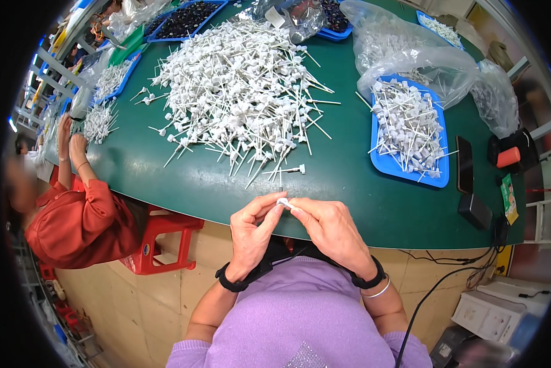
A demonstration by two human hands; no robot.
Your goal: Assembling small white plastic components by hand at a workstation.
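My left hand and my right hand meet at the near edge of the green table, fingertips pinched together on one small white plastic piece. Both hands grip it from opposite sides. Just beyond them lies a big heap of white capped sticks, with a few loose ones close to my fingers. A blue tray to the right holds several more of the same sticks.
A person in a red top sits at the left on a red stool, hands near a smaller white pile. Clear plastic bags lie at the back right. A dark phone, a black box and cables sit right.
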